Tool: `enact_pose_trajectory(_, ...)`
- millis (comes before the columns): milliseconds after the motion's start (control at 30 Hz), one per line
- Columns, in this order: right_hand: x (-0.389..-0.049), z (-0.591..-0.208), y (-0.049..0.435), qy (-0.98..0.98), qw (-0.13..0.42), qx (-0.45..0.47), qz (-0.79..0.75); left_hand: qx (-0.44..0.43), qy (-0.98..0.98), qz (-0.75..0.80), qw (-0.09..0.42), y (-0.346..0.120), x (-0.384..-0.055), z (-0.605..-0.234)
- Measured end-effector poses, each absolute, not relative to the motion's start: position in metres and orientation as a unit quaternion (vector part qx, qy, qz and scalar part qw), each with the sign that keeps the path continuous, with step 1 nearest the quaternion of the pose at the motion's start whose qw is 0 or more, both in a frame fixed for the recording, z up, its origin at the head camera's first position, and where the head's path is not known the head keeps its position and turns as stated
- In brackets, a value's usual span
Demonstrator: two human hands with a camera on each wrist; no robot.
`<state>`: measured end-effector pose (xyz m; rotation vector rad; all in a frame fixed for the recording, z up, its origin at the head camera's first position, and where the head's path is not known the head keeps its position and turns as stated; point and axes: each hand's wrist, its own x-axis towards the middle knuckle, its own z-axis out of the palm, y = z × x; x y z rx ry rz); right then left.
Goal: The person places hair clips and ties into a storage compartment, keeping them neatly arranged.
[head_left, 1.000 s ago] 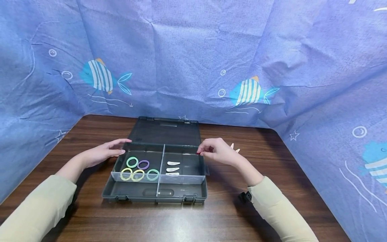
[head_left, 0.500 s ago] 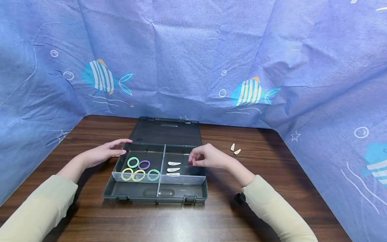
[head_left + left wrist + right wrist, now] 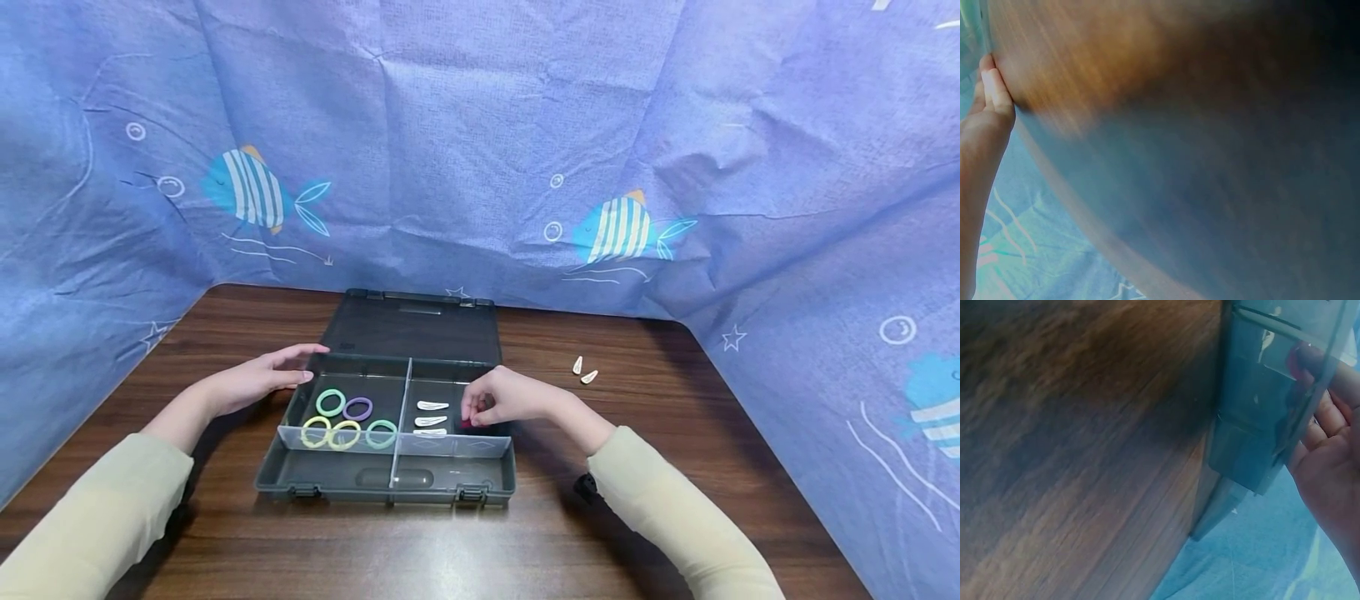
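A dark translucent divided box [image 3: 480, 492] lies on the table with its lid folded back. In the head view my right hand [image 3: 510, 396] reaches down into its upper right compartment, pinching a small red object [image 3: 467, 423] between thumb and fingers; most of that object is hidden by the fingertips, and I cannot tell its kind. Three white snap hair clips [image 3: 431, 421] lie just left of those fingers. My left hand [image 3: 251, 383] rests at the box's left edge, fingers extended and loose. Green, yellow and purple hair ties [image 3: 357, 408] lie in the upper left compartment.
Two pale snap hair clips [image 3: 588, 377] lie on the wooden table [image 3: 660, 400] to the right of the box. The opened lid [image 3: 416, 329] extends behind it. A clear divider [image 3: 450, 445] separates back and front compartments. A blue fish-patterned cloth [image 3: 480, 125] hangs around the table.
My right hand has moved left and down from the box's right edge into the upper right compartment, carrying the small red object. The left hand stays at the left edge.
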<state>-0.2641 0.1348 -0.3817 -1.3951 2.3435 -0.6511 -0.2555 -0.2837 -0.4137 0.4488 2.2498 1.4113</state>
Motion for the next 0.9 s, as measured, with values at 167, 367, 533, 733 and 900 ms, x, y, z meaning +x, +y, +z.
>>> enact_pose_trajectory(167, -0.266, -0.386, 0.132, 0.820, 0.188, -0.500, -0.204, 0.161, 0.814, 0.511, 0.223, -0.282, -0.256, -0.414)
enact_pose_trajectory(367, -0.264, -0.387, 0.129, 0.827, 0.197, -0.498, -0.169, 0.156, 0.814, 0.511, 0.227, -0.282, -0.254, -0.413)
enact_pose_trajectory(533, -0.261, -0.386, 0.126, 0.852, 0.181, -0.476, -0.121, 0.156, 0.816, 0.509, 0.227, -0.283, -0.255, -0.414)
enact_pose_trajectory(733, -0.260, -0.388, 0.125, 0.865, 0.167, -0.466, -0.086, 0.158, 0.816, 0.508, 0.227, -0.284, -0.257, -0.415)
enact_pose_trajectory(900, -0.260, -0.388, 0.123, 0.867, 0.143, -0.475, -0.052, 0.156, 0.814, 0.509, 0.232, -0.284, -0.256, -0.414)
